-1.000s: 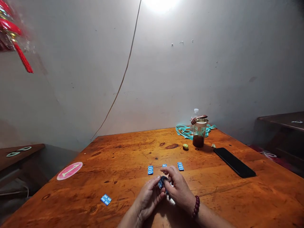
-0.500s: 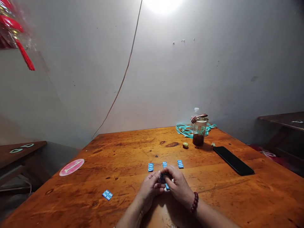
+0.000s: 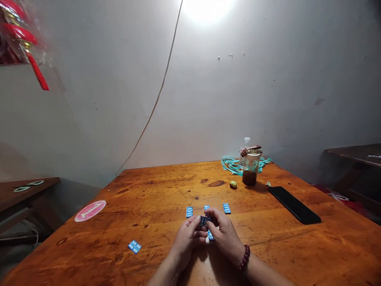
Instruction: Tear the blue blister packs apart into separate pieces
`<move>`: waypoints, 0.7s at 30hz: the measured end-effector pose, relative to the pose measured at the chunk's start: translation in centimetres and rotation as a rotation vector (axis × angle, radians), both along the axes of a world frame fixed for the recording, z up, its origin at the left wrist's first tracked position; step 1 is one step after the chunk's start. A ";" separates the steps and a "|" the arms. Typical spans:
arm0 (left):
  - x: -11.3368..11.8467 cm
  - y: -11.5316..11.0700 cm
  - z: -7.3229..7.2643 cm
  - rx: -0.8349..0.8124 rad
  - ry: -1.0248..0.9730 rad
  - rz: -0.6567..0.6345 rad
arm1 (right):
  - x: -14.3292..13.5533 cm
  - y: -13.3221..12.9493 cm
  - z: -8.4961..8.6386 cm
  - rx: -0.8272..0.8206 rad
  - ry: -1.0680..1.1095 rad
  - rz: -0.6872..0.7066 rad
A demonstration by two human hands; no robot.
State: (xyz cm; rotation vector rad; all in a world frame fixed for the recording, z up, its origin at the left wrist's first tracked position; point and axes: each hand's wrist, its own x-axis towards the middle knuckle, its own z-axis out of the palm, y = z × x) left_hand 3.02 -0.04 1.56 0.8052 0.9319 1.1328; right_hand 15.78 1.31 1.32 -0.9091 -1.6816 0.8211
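Small dark pieces with pale marks are pinched between both my hands, just above the table; their exact kind is hard to make out. My left hand grips them from the left with thumb and fingers. From the right, my right hand closes thumb and forefinger on them. Under the right hand lies a partly covered blue-and-white group of tiles. Beyond the hands sit a left tile group, a middle tile group partly hidden by my fingers, and a right tile group.
Another tile group lies on the wooden table at left, near a pink round sticker. At right are a black phone, a bottle of dark liquid, a clear plastic bottle, a turquoise strap and a small yellow-green object.
My fingers have shifted slightly, and more of the dark pieces shows between them. The whole view has tipped up a little. The tile groups on the table stay in place.
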 end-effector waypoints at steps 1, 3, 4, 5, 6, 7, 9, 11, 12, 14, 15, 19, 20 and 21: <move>0.0 0.0 0.0 -0.001 -0.004 0.002 | 0.0 0.0 0.0 -0.002 0.007 0.006; 0.0 0.0 0.0 0.015 -0.006 0.000 | -0.1 -0.1 -0.1 0.004 0.009 0.022; 0.0 0.0 -0.1 0.026 -0.006 0.001 | -0.1 -0.1 -0.1 0.007 0.009 0.028; 0.0 0.0 -0.2 0.034 -0.008 0.006 | -0.1 -0.1 -0.1 0.009 0.007 0.029; 0.0 0.1 -0.3 0.040 -0.011 0.013 | -0.2 -0.2 -0.1 0.007 0.004 0.027; 0.1 0.2 -0.5 0.043 -0.018 0.021 | -0.2 -0.2 -0.1 0.003 -0.001 0.024; 0.0 0.3 -0.7 0.038 -0.031 0.035 | -0.2 -0.3 0.0 -0.009 -0.013 0.019; 0.0 0.4 -0.8 0.027 -0.040 0.038 | -0.2 -0.4 0.0 -0.016 -0.017 0.009; 0.0 0.4 -0.9 0.024 -0.046 0.036 | -0.2 -0.4 0.0 -0.021 -0.015 0.003; 0.0 0.5 -0.9 0.023 -0.059 0.031 | -0.2 -0.2 -0.1 -0.045 -0.002 -0.005; 0.0 0.5 -1.0 0.022 -0.066 0.030 | -0.2 -0.1 -0.2 -0.064 0.008 -0.008; 0.3 0.6 -1.0 0.040 -0.068 0.022 | -0.2 0.3 -0.8 -0.173 0.049 0.015; 0.3 0.6 -1.0 0.054 -0.056 0.019 | -0.2 0.4 -0.8 -0.195 0.056 0.015; 0.4 0.6 -1.1 0.069 -0.037 0.018 | -0.2 0.4 -0.8 -0.210 0.063 0.014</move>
